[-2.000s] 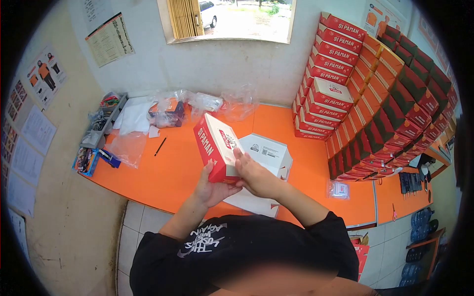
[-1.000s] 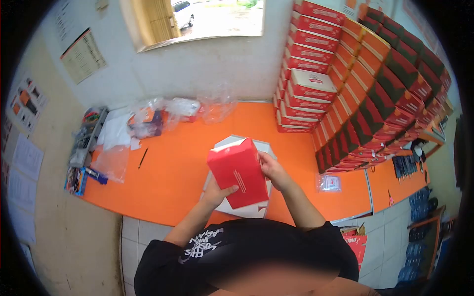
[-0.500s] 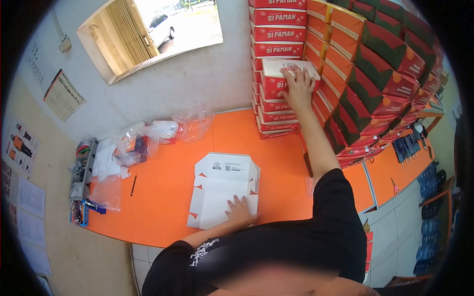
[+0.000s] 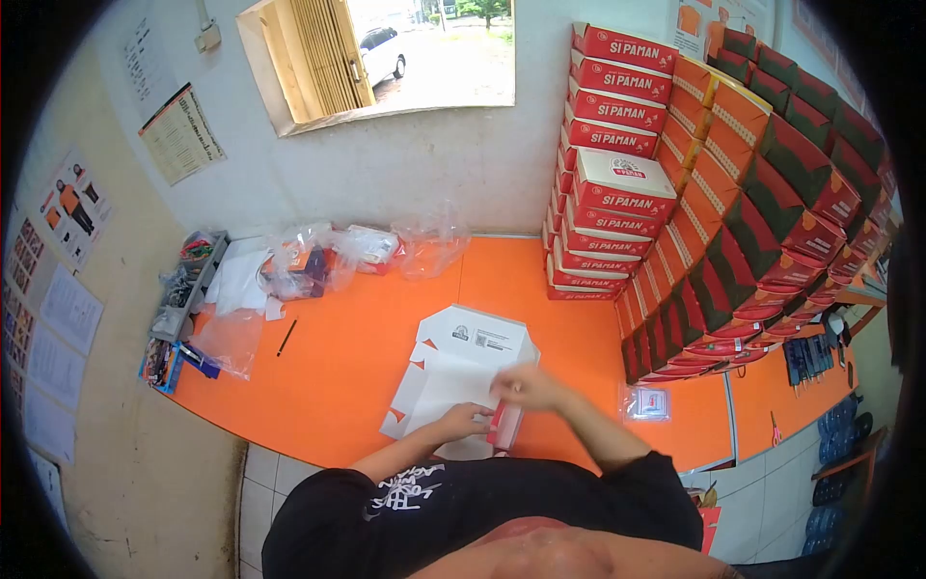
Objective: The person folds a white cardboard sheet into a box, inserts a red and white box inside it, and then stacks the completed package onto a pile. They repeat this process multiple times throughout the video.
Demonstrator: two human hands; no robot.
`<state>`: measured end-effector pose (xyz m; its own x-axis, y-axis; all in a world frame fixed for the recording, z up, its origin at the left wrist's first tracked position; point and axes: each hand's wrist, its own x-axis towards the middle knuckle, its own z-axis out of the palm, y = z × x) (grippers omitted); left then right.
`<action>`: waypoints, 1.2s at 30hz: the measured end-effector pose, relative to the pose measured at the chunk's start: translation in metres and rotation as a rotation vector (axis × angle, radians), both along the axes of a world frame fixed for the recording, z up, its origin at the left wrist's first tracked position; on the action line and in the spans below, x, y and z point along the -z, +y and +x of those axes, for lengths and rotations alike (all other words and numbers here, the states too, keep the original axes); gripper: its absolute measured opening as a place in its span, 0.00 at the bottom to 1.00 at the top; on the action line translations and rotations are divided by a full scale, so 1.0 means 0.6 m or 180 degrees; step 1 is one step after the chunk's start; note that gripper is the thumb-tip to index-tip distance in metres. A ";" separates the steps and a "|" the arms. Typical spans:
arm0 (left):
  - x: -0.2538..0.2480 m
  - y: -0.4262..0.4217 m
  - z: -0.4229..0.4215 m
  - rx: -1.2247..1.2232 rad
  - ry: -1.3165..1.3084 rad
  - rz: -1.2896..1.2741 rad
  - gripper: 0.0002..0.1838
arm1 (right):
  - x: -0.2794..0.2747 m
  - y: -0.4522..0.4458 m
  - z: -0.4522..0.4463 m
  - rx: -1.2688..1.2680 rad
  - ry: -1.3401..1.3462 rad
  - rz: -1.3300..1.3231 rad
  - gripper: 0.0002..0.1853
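Observation:
An unfolded white cardboard box blank [image 4: 449, 376] lies on the orange table with its printed flap away from me. Its right side is folded up near my hands and shows a red outer face. My left hand [image 4: 465, 423] is at this raised side, fingers curled on its edge. Just above and to the right, my right hand [image 4: 526, 388] is over the right edge of the blank, its fingers bent and blurred. Whether the right fingers grip the cardboard is hard to make out.
Stacked red and white boxes [image 4: 617, 222] stand at the back right beside rows of dark-topped red boxes [image 4: 772, 232]. Plastic bags [image 4: 371, 246], a grey tray [image 4: 188, 289] and a black pen [image 4: 286, 338] are to the left. A small packet [image 4: 648, 403] lies right.
The closed box I held earlier was put on the right stack. My right hand has come back from there to the blank, and the blank's right side has been folded up.

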<state>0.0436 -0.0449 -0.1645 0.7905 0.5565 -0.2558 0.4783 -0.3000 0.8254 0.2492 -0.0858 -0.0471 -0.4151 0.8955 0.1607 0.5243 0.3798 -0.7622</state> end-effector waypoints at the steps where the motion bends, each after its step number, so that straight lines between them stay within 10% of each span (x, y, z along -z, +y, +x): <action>1: 0.002 0.008 -0.002 0.0010 -0.0021 -0.0001 0.25 | 0.022 -0.026 -0.026 -0.0319 -0.0182 -0.0737 0.09; 3: 0.001 0.023 -0.002 -0.0050 0.0681 -0.0626 0.18 | 0.094 -0.073 -0.061 -0.0389 -0.0987 -0.1438 0.11; 10: -0.156 0.012 -0.019 -0.1378 -0.2985 -0.3166 0.20 | -0.023 -0.121 -0.106 0.0453 0.1114 0.0267 0.19; 14: -0.323 -0.023 -0.020 -0.1581 -0.3827 -0.2630 0.17 | -0.125 -0.093 -0.161 0.1346 -0.0355 0.2572 0.22; 22: -0.344 -0.027 -0.078 -0.1287 -0.3538 -0.0027 0.12 | -0.216 -0.075 -0.168 0.1004 0.0421 0.2247 0.08; 36: -0.357 -0.034 -0.080 -0.0790 -0.3058 -0.0463 0.18 | -0.257 -0.060 -0.238 0.1459 -0.0190 0.2667 0.14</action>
<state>-0.0046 -0.0652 0.0496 0.5633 0.7478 0.3515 -0.3750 -0.1477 0.9152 0.1063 -0.1218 0.1072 -0.0809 0.5764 0.8131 0.7867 0.5379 -0.3030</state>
